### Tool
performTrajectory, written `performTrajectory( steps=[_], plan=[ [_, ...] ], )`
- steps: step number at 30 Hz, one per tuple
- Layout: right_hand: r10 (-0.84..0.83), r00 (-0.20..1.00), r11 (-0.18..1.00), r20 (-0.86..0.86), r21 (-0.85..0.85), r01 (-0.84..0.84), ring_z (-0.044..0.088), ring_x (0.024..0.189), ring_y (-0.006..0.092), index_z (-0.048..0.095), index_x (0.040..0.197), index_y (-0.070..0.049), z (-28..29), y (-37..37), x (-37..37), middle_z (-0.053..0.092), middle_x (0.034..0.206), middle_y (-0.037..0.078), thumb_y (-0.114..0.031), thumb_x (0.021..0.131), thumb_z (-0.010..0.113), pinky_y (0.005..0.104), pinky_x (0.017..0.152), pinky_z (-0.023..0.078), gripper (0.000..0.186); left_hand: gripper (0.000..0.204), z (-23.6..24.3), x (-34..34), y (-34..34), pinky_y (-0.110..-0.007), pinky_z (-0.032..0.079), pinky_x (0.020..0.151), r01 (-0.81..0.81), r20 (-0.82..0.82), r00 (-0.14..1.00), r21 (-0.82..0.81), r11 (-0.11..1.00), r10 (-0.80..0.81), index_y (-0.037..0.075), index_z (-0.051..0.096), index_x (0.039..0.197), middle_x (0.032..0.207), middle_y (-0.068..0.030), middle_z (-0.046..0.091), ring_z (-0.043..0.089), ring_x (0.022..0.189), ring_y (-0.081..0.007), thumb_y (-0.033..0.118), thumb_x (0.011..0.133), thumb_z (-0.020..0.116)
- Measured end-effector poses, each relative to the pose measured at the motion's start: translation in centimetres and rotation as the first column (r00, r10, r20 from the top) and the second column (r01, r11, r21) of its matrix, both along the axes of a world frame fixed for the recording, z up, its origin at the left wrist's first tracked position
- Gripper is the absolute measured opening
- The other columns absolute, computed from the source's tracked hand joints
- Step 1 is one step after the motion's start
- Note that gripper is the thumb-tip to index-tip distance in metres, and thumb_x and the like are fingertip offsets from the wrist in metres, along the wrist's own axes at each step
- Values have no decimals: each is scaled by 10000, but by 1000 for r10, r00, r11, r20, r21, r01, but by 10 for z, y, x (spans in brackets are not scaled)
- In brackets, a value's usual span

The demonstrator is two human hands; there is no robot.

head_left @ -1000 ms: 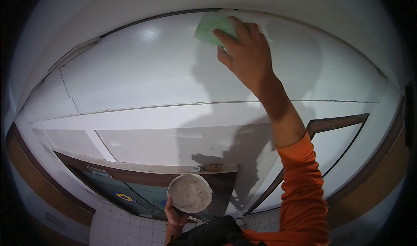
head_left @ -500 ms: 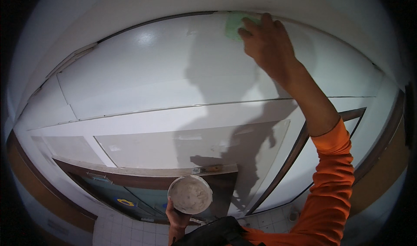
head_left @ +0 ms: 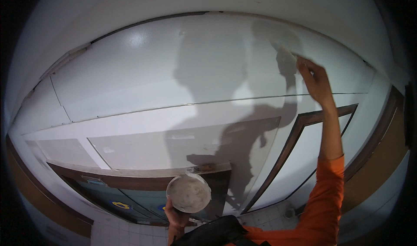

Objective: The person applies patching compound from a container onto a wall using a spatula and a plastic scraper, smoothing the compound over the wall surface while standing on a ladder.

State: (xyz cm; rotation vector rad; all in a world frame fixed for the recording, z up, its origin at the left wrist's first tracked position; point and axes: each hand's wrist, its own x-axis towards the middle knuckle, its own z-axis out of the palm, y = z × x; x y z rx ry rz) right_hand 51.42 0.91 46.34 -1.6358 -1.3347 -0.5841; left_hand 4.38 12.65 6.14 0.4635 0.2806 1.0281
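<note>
the right hand (head_left: 316, 80) has come down from the top edge of the white panel (head_left: 134, 72), uncovering it; its fingers grip the thin scraper (head_left: 288, 53) below this edge. the left hand (head_left: 177, 216) holds the paste bowl (head_left: 179, 178).

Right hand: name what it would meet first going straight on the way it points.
The right hand would probably meet the white wall panel, its pale scraper leading; the depth between is unclear.

One fisheye view looks from the person's head over a round off-white paste-filled bowl (head_left: 209, 198), facing a near white panelled wall (head_left: 117, 77).
</note>
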Motion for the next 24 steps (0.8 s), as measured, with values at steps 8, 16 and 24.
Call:
performTrajectory(
  steps=[8,16,24],
  plan=[
    [515,-141,710,-846,513,-483,737,919,302,548,1431,-61,-220,14,-111,719,1155,143,-473,1084,523,390,561,543,540,686,6,2,-14,-561,397,1195,-149,-57,987,31,988,150,92,422,1586,1589,-139,474,461,1457,-373,548,1075,469],
    [364,-530,539,-766,638,-550,718,1002,332,501,1464,-16,-299,27,-172,680,1258,202,-407,1110,486,421,697,574,528,686,21,-8,-24,-565,393,1198,-226,-3,974,-28,974,226,86,405,1594,1606,-139,452,452,1466,-373,535,1079,462],
    [275,-110,504,-955,241,-830,706,1038,223,597,1420,28,-334,24,-233,740,1169,160,-320,1128,478,350,853,567,470,728,27,-20,-40,-554,393,1195,-466,-63,883,8,885,466,79,355,1608,1599,-150,457,467,1455,-367,560,1072,461]
  ],
)
